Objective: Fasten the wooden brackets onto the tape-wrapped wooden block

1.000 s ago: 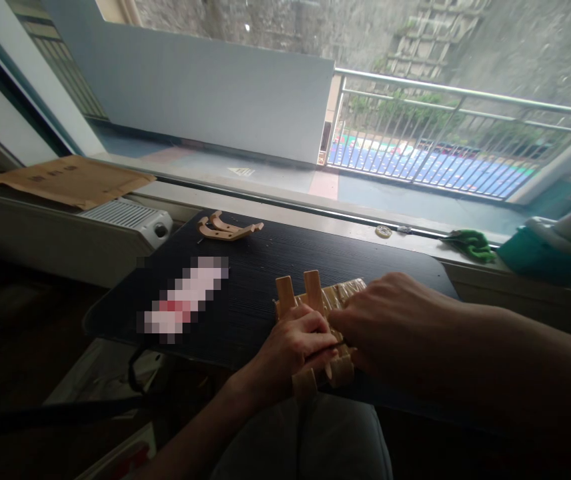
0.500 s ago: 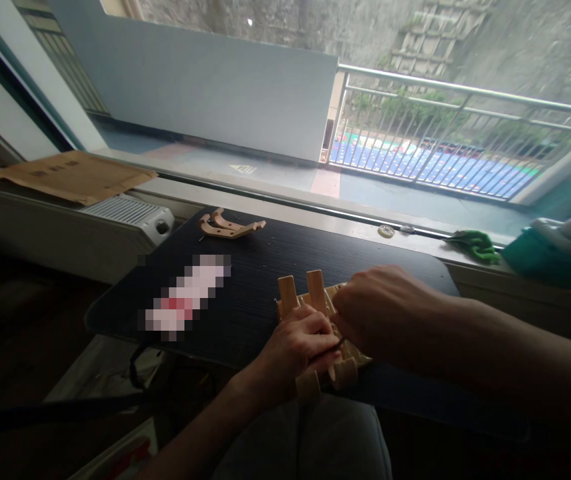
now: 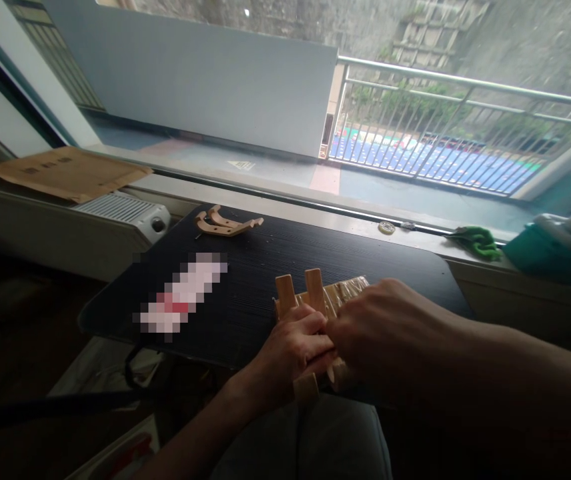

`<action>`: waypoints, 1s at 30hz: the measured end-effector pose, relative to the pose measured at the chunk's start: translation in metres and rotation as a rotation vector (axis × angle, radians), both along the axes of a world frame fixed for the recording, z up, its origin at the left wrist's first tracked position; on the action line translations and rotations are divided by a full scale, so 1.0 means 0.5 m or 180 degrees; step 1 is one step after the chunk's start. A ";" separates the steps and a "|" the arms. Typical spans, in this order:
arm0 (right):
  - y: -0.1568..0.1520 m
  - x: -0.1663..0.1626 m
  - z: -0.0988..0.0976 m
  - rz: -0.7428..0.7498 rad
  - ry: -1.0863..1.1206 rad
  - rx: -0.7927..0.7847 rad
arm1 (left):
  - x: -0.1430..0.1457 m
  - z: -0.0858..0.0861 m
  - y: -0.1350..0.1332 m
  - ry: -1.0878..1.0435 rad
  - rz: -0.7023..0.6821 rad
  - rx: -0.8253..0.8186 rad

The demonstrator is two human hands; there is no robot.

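Observation:
Near the front edge of the dark table, my left hand point(image 3: 298, 341) is closed over a wooden piece with two flat upright arms point(image 3: 315, 288). Its lower end point(image 3: 306, 387) shows below my fingers, close to my lap. Under it lies a block in clear plastic wrap point(image 3: 353, 289). My right hand point(image 3: 373, 327) is curled into a fist against my left fingertips. Whatever the fist holds is hidden behind the knuckles. Two curved wooden pieces with holes point(image 3: 228, 228) rest at the table's far left, apart from both hands.
A blurred-out pinkish item point(image 3: 185, 293) lies on the left of the black tabletop point(image 3: 245, 287). Along the window sill are a tape roll point(image 3: 386, 228), a green cloth point(image 3: 478, 241) and a teal container point(image 3: 530, 250). A brown envelope point(image 3: 68, 173) lies on the radiator point(image 3: 123, 212).
My right fist has come down toward me, uncovering more of the plastic-wrapped block's far end. My left hand keeps its hold on the wooden piece. The view has shifted slightly.

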State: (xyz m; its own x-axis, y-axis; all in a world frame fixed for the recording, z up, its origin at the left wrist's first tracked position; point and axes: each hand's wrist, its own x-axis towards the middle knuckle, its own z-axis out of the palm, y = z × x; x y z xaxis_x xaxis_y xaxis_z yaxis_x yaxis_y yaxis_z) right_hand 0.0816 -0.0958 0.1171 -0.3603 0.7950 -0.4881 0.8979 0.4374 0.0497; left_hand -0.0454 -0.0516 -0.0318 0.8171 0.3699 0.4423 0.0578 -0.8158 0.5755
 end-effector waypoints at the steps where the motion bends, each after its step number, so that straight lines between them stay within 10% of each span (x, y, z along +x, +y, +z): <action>1: 0.004 0.003 0.004 -0.0103 -0.0021 -0.0057 | 0.000 0.003 0.000 0.0024 -0.0021 -0.0011; 15: -0.009 0.023 -0.002 0.0309 0.0381 0.0136 | 0.000 -0.002 0.001 0.0014 -0.0102 -0.0103; 22: 0.001 0.038 0.018 -0.0379 -0.0021 -0.0045 | 0.000 0.006 0.001 0.0177 -0.0076 -0.0173; 30: -0.015 0.029 0.010 0.0204 0.0401 0.0182 | -0.001 0.005 0.001 0.0039 -0.0116 -0.0182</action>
